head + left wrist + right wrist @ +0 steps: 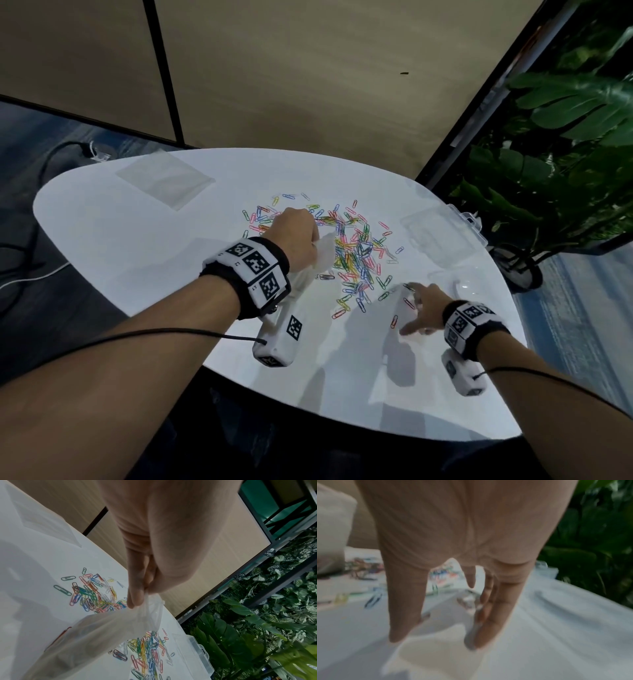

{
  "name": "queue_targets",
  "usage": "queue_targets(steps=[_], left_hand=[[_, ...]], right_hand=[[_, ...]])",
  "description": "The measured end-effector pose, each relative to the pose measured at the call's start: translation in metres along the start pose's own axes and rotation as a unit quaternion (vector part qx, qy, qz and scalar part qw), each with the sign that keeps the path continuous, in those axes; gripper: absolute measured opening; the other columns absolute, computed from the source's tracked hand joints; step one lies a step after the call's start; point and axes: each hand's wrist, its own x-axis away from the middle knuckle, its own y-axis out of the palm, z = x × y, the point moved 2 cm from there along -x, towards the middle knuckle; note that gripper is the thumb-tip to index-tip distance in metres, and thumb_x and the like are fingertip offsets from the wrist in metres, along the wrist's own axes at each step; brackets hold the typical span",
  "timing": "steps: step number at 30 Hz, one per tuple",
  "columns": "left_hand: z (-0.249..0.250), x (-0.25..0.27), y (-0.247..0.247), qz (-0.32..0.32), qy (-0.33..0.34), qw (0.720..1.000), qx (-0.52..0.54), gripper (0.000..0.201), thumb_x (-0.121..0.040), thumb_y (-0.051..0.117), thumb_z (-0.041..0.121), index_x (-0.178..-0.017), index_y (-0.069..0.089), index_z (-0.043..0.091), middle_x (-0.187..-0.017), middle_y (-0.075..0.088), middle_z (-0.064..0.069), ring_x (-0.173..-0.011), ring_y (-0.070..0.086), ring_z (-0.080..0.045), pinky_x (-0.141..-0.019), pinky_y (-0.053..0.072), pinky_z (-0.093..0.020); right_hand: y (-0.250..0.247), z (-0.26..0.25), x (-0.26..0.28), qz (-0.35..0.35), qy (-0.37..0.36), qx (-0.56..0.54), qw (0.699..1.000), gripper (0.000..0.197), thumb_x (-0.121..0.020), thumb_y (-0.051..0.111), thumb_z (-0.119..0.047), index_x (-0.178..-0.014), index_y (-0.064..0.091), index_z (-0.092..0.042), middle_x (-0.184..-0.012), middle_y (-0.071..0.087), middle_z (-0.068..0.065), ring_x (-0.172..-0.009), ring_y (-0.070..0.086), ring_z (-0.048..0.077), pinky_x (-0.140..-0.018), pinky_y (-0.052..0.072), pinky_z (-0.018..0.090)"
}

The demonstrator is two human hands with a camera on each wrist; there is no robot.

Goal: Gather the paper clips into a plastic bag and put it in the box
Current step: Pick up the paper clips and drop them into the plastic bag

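Observation:
Coloured paper clips (356,250) lie scattered in a heap on the round white table (144,246). My left hand (298,236) hovers over the heap's left side and pinches the rim of a clear plastic bag (109,631) that hangs below it. In the left wrist view thumb and fingers (137,596) pinch the bag's edge, with clips (92,593) on the table behind. My right hand (424,308) is low at the heap's near right edge, fingers spread and straight, holding nothing; the right wrist view (436,622) is blurred. The clear plastic box (442,236) lies open at the right.
Another flat clear bag (164,181) lies at the table's far left. Leafy plants (561,144) stand beyond the table's right edge, behind the box. Cables (41,161) run over the floor on the left. Beige wall panels stand behind the table.

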Motion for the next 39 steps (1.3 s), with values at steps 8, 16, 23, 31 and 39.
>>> queue_targets(steps=[8, 16, 23, 31, 39], left_hand=[[-0.001, -0.001, 0.0, -0.008, -0.002, 1.0, -0.009, 0.03, -0.085, 0.056, 0.0, -0.106, 0.076, 0.005, -0.111, 0.073, -0.013, -0.103, 0.068, -0.028, -0.091, 0.058, -0.038], [-0.009, -0.001, -0.008, -0.005, -0.015, 1.0, -0.016, 0.03, -0.086, 0.057, 0.001, -0.108, 0.075, 0.009, -0.112, 0.071, -0.011, -0.098, 0.067, -0.026, -0.089, 0.058, -0.036], [-0.012, 0.0, -0.01, -0.008, -0.017, 0.999, -0.027, 0.034, -0.086, 0.056, 0.002, -0.113, 0.074, 0.01, -0.115, 0.07, -0.011, -0.102, 0.067, -0.026, -0.093, 0.056, -0.036], [-0.009, 0.0, -0.008, -0.014, -0.015, 0.999, -0.027, 0.034, -0.086, 0.056, 0.003, -0.115, 0.073, 0.009, -0.116, 0.07, -0.011, -0.104, 0.066, -0.027, -0.094, 0.056, -0.036], [-0.003, -0.004, -0.001, -0.02, -0.013, 0.999, -0.031, 0.032, -0.083, 0.054, -0.001, -0.102, 0.078, 0.009, -0.086, 0.07, -0.006, -0.092, 0.068, -0.028, -0.087, 0.058, -0.038]], right_hand=[[0.039, -0.036, -0.018, 0.13, -0.076, -0.134, 0.979, 0.074, -0.063, 0.09, -0.031, -0.127, 0.057, -0.016, -0.109, 0.059, 0.003, -0.082, 0.064, 0.013, -0.077, 0.052, 0.025], [0.042, -0.095, -0.022, 0.17, -0.111, -0.131, 0.97, 0.098, -0.06, 0.088, -0.049, -0.142, 0.045, -0.018, -0.136, 0.038, 0.008, -0.114, 0.056, 0.025, -0.102, 0.049, 0.04], [0.037, -0.112, -0.022, 0.237, -0.16, 0.015, 0.958, 0.023, -0.088, 0.058, -0.005, -0.105, 0.074, -0.009, -0.106, 0.061, 0.012, -0.096, 0.061, 0.028, -0.08, 0.043, 0.023], [0.014, -0.086, -0.031, 0.181, -0.045, -0.19, 0.964, 0.015, -0.084, 0.073, -0.019, -0.076, 0.08, -0.008, -0.073, 0.076, 0.005, -0.073, 0.072, 0.017, -0.075, 0.055, 0.021], [-0.03, -0.122, 0.009, -0.045, -0.173, -0.648, 0.74, 0.02, -0.088, 0.067, -0.001, -0.106, 0.067, 0.008, -0.101, 0.073, 0.015, -0.086, 0.074, 0.016, -0.074, 0.057, 0.019]])
